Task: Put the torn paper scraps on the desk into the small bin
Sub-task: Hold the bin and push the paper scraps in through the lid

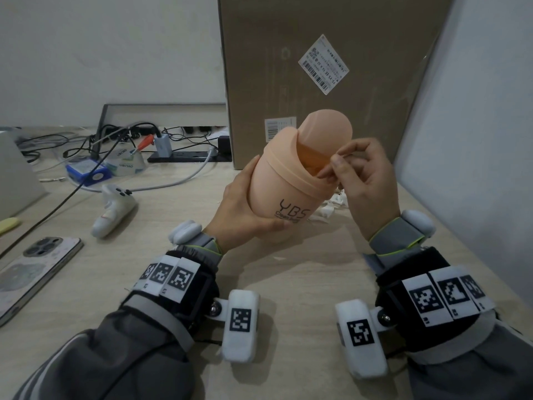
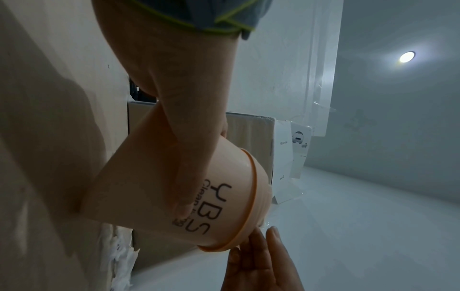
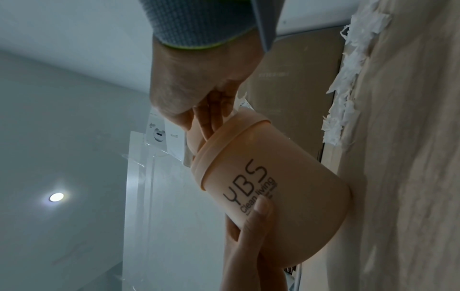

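My left hand [image 1: 239,209] grips the body of the small peach bin [image 1: 288,183], which leans toward me and to the left with its base against the desk. The swing lid is pushed in. At the lid opening, my right hand [image 1: 331,168] has its fingertips bunched together, and I cannot make out whether a scrap is between them. The right wrist view shows those fingers [image 3: 211,122] reaching into the bin [image 3: 273,187]. Torn white paper scraps [image 1: 331,207] lie on the desk just behind and right of the bin, a ragged heap [image 3: 348,69] in the right wrist view.
A tall cardboard box [image 1: 317,67] stands right behind the bin, and a white panel [image 1: 476,140] closes off the right side. To the left lie a white controller [image 1: 115,209], a phone [image 1: 31,272], and cables with a power strip [image 1: 184,157].
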Tool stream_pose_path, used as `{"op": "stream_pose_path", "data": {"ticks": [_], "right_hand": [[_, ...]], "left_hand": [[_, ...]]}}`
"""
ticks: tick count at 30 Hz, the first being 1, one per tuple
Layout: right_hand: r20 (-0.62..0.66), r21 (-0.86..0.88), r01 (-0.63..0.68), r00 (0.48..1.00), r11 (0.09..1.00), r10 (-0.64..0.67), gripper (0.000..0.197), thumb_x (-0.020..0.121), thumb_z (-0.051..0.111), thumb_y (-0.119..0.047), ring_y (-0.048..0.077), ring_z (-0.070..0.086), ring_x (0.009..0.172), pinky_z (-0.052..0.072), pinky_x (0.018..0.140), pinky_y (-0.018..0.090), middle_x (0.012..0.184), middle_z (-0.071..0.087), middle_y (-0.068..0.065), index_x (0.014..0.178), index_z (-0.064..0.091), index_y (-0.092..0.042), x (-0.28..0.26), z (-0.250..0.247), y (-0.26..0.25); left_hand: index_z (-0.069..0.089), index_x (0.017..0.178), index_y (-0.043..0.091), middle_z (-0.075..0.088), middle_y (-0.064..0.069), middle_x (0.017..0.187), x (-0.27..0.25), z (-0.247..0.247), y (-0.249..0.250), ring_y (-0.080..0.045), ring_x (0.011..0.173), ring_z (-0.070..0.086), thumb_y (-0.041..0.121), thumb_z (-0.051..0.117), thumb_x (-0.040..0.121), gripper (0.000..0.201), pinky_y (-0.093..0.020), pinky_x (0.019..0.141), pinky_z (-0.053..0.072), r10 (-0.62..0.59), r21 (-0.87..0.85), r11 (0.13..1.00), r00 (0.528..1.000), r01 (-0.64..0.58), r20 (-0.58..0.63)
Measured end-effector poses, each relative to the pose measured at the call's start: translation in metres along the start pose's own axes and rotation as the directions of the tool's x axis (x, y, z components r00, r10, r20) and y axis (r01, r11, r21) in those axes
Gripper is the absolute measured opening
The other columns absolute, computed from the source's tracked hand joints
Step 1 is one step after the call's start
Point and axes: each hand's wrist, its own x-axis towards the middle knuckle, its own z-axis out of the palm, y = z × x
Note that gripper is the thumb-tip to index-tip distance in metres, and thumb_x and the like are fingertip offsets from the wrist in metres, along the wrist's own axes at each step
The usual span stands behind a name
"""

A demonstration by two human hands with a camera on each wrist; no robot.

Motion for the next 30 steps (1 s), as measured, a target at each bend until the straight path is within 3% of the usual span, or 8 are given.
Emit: {"op": "stream_pose_path", "data": {"ticks": [6,9,12,18,23,26,28,30], "right_hand": [[-0.064,-0.051,0.029,0.997,0.998,-0.032,0.008,0.087,0.057,-0.012,0.019,0.062,0.067,0.054,0.067,0.032,0.078,0.062,0.008,0.089,0.055,-0.02,0.003,-0.003,0.003],[-0.171,-0.214,0.058,0.981,0.975,-0.096,0.007,0.086,0.059,-0.01,0.005,0.054,0.068,0.046,0.063,0.016,0.081,0.06,-0.001,0.088,0.059,-0.017,0.004,-0.007,0.004],[-0.225,-0.303,0.013,0.971,0.953,-0.085,0.002,0.085,0.06,-0.015,0.007,0.054,0.069,0.043,0.06,0.013,0.084,0.062,0.001,0.086,0.06,-0.017,0.004,-0.01,0.006],[-0.09,-0.406,-0.038,0.996,0.913,0.001,0.012,0.091,0.057,-0.025,-0.009,0.055,0.074,0.04,0.068,0.006,0.076,0.063,-0.013,0.081,0.064,-0.022,0.003,-0.01,0.016],[0.107,-0.423,0.095,0.993,0.901,-0.054,0.042,0.093,0.039,-0.041,0.005,0.06,0.076,0.041,0.093,0.028,0.078,0.068,-0.006,0.081,0.07,-0.016,0.0,-0.004,0.007],[0.221,-0.446,0.088,0.975,0.891,0.014,0.058,0.092,0.027,-0.049,-0.001,0.05,0.082,0.016,0.113,0.033,0.082,0.068,-0.002,0.08,0.066,-0.008,-0.005,0.002,0.004],[0.239,-0.414,0.043,0.969,0.909,0.063,0.046,0.095,0.03,-0.041,-0.01,0.035,0.097,0.014,0.116,0.041,0.092,0.057,-0.02,0.086,0.065,-0.013,-0.01,0.004,0.003],[0.248,-0.425,0.076,0.968,0.902,0.036,0.043,0.097,0.024,-0.037,-0.017,0.032,0.1,0.013,0.115,0.05,0.093,0.05,-0.023,0.095,0.063,-0.019,-0.011,0.006,0.001]], "left_hand": [[0.02,0.159,0.038,0.041,0.005,0.151,-0.001,0.0,0.001,-0.022,0.136,0.047,0.054,0.089,0.047,0.133,-0.053,0.108,0.049,-0.002,-0.017,1.0,1.0,0.002,0.001],[0.022,0.156,0.041,0.044,0.008,0.148,-0.002,0.0,0.003,-0.019,0.134,0.049,0.053,0.089,0.048,0.128,-0.052,0.107,0.05,0.017,-0.03,0.999,1.0,-0.017,-0.001],[0.023,0.156,0.041,0.044,0.007,0.149,-0.002,0.0,0.004,-0.02,0.135,0.048,0.055,0.088,0.047,0.128,-0.053,0.108,0.048,0.013,-0.019,1.0,1.0,-0.013,-0.021],[0.02,0.159,0.037,0.043,0.005,0.15,-0.001,0.0,0.0,-0.021,0.135,0.048,0.058,0.089,0.046,0.135,-0.053,0.109,0.048,-0.017,-0.01,1.0,0.999,0.017,-0.03],[0.022,0.157,0.037,0.044,0.006,0.148,-0.001,0.0,0.003,-0.019,0.134,0.049,0.054,0.088,0.047,0.13,-0.051,0.109,0.048,0.01,-0.011,1.0,1.0,-0.01,-0.02],[0.02,0.159,0.034,0.041,0.003,0.152,-0.001,0.002,0.004,-0.022,0.138,0.045,0.056,0.088,0.047,0.132,-0.052,0.111,0.046,0.036,0.025,0.999,0.999,-0.036,0.01],[0.02,0.159,0.035,0.039,0.001,0.153,0.0,0.003,0.002,-0.024,0.139,0.043,0.056,0.088,0.048,0.132,-0.053,0.112,0.045,0.043,0.037,0.998,0.999,-0.044,0.022],[0.021,0.159,0.035,0.04,0.002,0.153,0.0,0.002,0.002,-0.023,0.139,0.044,0.055,0.088,0.048,0.131,-0.053,0.111,0.045,0.044,0.028,0.999,0.999,-0.045,0.019]]}}
